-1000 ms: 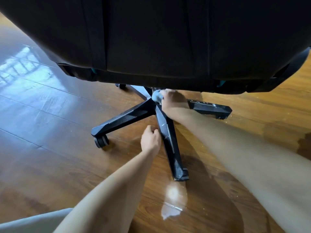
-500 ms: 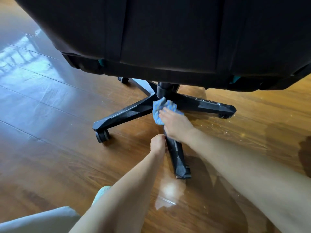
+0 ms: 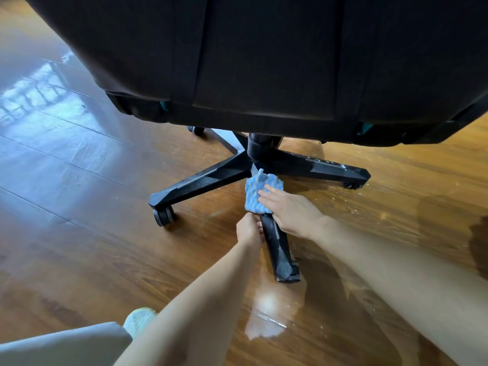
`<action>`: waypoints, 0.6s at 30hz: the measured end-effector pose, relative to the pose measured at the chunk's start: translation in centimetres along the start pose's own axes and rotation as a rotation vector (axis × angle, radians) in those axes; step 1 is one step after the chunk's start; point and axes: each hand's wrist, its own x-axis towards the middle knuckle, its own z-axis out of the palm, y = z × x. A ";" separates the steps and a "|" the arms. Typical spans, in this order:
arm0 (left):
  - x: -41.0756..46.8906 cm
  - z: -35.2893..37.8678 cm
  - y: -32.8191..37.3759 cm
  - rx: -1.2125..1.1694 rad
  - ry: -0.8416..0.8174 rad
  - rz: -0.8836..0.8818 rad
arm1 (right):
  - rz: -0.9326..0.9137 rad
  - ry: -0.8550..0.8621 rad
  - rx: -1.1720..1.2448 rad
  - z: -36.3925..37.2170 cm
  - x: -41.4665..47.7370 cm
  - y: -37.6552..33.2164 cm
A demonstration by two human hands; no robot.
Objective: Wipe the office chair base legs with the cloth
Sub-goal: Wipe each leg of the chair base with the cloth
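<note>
Sliding outward along the near leg (image 3: 280,249), the right hand (image 3: 293,212) presses the cloth (image 3: 254,192); left hand (image 3: 249,229) grips that leg.

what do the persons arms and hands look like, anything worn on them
Both arms are bare from the frame edge to the fingers: no sleeves, gloves, watch, bracelets or rings show on the left hand or the right hand. Both forearms look slender. Nails are too small to judge.

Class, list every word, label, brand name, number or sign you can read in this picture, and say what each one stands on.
No text can be read.
Right-pointing chair leg: a row of small pale marks along its top, perhaps lettering, too small and blurred to read.
Cloth, seat underside, floor: no writing visible.
</note>
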 end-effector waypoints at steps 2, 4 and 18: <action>0.1 0.3 -0.1 0.004 -0.019 0.012 | 0.004 0.014 -0.027 -0.5 1.4 0.3; 0.0 0.3 -0.1 0.004 -0.021 0.008 | 0.049 0.036 -0.034 -1.1 3.9 0.3; -0.5 -1.9 0.0 0.348 0.335 0.181 | -0.114 -0.083 -0.015 1.0 -2.4 -1.1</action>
